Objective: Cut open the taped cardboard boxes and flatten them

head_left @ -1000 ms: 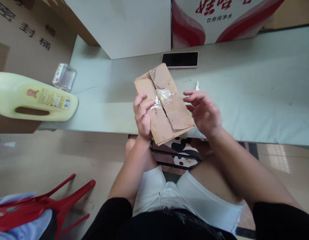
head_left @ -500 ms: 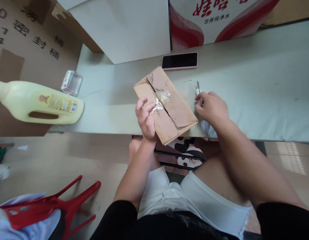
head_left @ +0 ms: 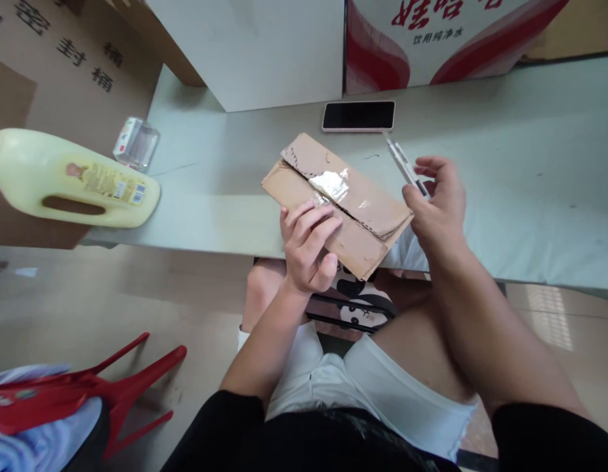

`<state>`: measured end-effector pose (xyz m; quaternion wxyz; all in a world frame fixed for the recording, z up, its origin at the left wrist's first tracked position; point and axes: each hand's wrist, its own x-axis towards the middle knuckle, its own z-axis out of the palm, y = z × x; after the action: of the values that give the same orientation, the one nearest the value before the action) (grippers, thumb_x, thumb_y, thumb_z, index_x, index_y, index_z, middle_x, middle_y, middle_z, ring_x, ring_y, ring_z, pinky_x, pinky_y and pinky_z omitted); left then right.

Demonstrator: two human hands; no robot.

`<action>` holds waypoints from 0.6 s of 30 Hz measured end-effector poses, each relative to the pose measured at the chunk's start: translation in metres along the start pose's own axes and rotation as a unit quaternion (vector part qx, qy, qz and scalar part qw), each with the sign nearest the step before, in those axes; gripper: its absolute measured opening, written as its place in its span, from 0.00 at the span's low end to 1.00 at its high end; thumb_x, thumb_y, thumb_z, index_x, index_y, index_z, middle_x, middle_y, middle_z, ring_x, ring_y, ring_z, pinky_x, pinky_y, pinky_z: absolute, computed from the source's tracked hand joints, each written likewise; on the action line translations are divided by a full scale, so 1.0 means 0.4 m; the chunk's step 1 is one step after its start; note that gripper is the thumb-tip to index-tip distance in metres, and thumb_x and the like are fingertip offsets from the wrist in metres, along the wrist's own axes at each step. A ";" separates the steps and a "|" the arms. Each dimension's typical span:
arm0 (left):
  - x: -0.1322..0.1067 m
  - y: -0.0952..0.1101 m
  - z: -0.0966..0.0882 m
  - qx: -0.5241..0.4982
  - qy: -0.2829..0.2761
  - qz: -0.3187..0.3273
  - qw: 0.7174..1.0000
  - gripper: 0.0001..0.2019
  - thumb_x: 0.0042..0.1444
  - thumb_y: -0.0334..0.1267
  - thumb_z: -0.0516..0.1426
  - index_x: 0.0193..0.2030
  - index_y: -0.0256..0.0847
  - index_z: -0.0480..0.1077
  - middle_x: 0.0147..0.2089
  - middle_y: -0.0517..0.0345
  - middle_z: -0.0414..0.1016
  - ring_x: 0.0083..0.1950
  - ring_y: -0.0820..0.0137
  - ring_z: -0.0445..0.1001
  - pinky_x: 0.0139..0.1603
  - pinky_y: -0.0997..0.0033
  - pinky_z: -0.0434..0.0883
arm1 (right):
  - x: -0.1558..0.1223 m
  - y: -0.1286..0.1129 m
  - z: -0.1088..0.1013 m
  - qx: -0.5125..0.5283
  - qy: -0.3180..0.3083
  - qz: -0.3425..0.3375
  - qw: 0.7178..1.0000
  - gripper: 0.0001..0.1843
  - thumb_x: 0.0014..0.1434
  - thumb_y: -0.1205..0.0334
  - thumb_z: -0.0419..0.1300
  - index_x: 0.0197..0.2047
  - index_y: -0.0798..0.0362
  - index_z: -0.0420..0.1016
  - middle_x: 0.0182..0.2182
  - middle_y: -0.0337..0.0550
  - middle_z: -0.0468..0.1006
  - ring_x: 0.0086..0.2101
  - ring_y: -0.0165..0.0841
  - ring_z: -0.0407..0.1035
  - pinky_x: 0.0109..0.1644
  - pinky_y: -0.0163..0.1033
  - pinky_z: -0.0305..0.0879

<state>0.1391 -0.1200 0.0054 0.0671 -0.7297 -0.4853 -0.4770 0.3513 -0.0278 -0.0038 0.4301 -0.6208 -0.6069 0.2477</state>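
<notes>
My left hand (head_left: 307,244) grips the near edge of a worn brown cardboard parcel (head_left: 355,200), fingers curled over its top. The parcel's flaps are held by a patch of crumpled clear tape (head_left: 329,183), and it lies tilted over the front edge of the pale table (head_left: 505,196). My right hand (head_left: 437,203) is just right of the parcel, closed on a thin white tool (head_left: 403,162) like a small knife or pen. The tool's tip points up and to the left, above the parcel's right end.
A black phone in a pink case (head_left: 359,116) lies behind the parcel. A large cream jug (head_left: 72,181) and a small clear box (head_left: 135,142) sit at the table's left end. Cardboard cartons (head_left: 446,33) line the back. A red plastic stool (head_left: 87,393) stands on the floor at lower left.
My right hand went to the table, picked up the thin white tool and lifted it. My left hand turned the parcel flatter and shifted to its near edge.
</notes>
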 end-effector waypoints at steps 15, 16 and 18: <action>0.008 0.053 0.060 0.085 0.010 -0.033 0.996 0.27 0.69 0.60 0.48 0.53 0.44 0.79 0.52 0.49 0.82 0.61 0.61 0.73 0.75 0.58 0.54 | -0.058 -0.079 -0.040 0.207 0.217 -0.210 0.931 0.10 0.64 0.53 0.63 0.44 0.41 0.66 0.44 0.43 0.75 0.38 0.38 0.76 0.39 0.47 0.74; 0.008 0.065 0.070 0.098 0.012 -0.042 0.994 0.27 0.69 0.60 0.48 0.53 0.44 0.79 0.53 0.49 0.82 0.61 0.61 0.73 0.75 0.57 0.54 | -0.067 -0.088 -0.045 0.204 0.219 -0.220 0.928 0.09 0.65 0.53 0.63 0.45 0.40 0.66 0.45 0.42 0.75 0.35 0.37 0.75 0.37 0.46 0.73; 0.007 0.082 0.090 0.115 0.011 -0.057 0.992 0.27 0.70 0.60 0.47 0.54 0.45 0.79 0.54 0.48 0.82 0.61 0.60 0.73 0.75 0.57 0.52 | -0.084 -0.104 -0.053 0.211 0.210 -0.243 0.923 0.06 0.66 0.54 0.61 0.46 0.37 0.67 0.46 0.39 0.75 0.30 0.34 0.73 0.34 0.45 0.71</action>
<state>0.1872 -0.1151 0.0001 0.1291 -0.6830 -0.5768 -0.4290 0.3417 -0.0699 0.0345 0.7157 -0.3874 -0.5682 0.1216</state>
